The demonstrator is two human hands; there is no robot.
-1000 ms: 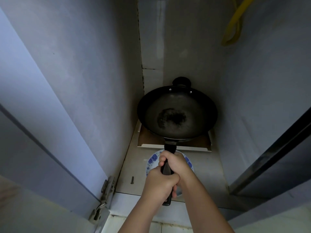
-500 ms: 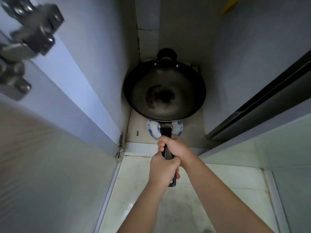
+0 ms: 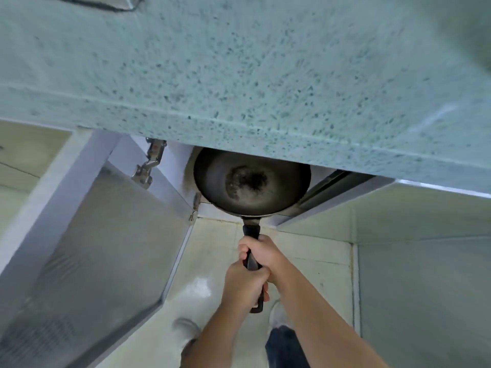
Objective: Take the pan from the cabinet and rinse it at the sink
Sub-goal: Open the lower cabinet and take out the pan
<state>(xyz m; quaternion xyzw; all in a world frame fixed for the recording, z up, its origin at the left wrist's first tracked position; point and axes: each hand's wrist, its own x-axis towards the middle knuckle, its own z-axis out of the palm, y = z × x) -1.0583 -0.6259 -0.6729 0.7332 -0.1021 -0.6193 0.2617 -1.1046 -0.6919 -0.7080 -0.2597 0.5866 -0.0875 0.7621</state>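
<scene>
A black round pan (image 3: 252, 183) with a dark burnt patch in its middle hangs level in the cabinet mouth, its far rim hidden under the countertop. Its long black handle (image 3: 251, 229) points toward me. My right hand (image 3: 261, 252) grips the handle nearer the bowl. My left hand (image 3: 243, 281) is wrapped around the handle just behind it, near the handle's end. The sink is not in view.
A speckled green countertop (image 3: 239, 70) fills the upper half and overhangs the cabinet. The cabinet door (image 3: 87, 243) stands open on the left, with a metal hinge (image 3: 147, 166). A second door (image 3: 345, 192) is open on the right. Pale floor tiles (image 3: 313, 256) and my shoes lie below.
The pan has come out of the cabinet toward me and risen. My view has lifted, so the countertop now covers the cabinet interior and the blue plate is hidden.
</scene>
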